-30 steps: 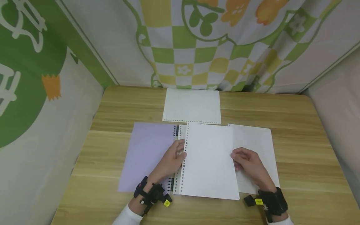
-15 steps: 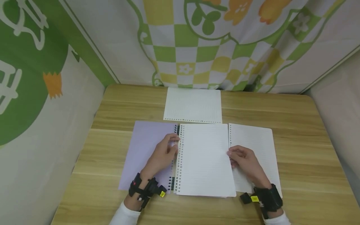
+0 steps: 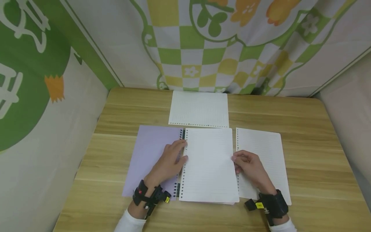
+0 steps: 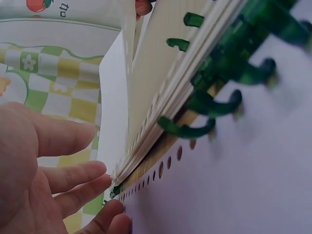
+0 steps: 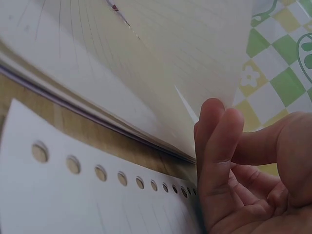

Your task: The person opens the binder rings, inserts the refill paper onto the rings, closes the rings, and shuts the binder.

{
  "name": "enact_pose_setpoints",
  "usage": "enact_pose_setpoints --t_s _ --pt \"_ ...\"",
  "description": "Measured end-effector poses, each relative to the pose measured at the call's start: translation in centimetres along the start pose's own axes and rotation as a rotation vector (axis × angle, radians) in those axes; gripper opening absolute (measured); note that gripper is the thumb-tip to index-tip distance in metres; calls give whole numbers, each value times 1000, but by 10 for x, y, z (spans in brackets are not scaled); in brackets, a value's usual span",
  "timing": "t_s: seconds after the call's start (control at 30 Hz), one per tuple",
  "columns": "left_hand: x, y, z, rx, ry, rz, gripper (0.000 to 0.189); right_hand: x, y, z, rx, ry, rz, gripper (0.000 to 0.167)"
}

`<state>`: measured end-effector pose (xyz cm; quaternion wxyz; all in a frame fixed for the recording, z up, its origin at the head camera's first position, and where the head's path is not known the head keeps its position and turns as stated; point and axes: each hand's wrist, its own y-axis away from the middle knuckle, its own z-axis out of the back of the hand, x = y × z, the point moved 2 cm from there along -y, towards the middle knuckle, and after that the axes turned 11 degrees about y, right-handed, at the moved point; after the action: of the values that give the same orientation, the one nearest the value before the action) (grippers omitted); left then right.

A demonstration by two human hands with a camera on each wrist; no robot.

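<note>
A white lined loose-leaf sheet with punched holes lies over the page stack of an opened ring binder. My right hand pinches the sheet's right edge between thumb and fingertips, keeping that side raised in the right wrist view. At the punched edge is my left hand, its fingers extended and the thumb apart from them. The left wrist view shows green binder rings standing parted beside the page stack. To the left, the binder's purple cover lies flat, partly under the left forearm.
Another punched lined sheet lies right of the binder, under the right hand. Behind the binder a third sheet lies sideways, close to the curtain. Everything rests on a wooden table.
The sheet has shifted left and settled in line with the page stack, my right hand travelling with it. My left hand came off the punched edge, then returned close to it.
</note>
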<state>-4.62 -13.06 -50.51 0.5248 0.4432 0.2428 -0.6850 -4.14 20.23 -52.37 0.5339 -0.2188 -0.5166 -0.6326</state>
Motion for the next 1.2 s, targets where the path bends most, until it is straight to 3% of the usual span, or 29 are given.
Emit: enact_pose_setpoints --t_s 1.2 --pt "-3 3 1 1 -22 -16 56 0 -1 -1 3 -7 -1 29"
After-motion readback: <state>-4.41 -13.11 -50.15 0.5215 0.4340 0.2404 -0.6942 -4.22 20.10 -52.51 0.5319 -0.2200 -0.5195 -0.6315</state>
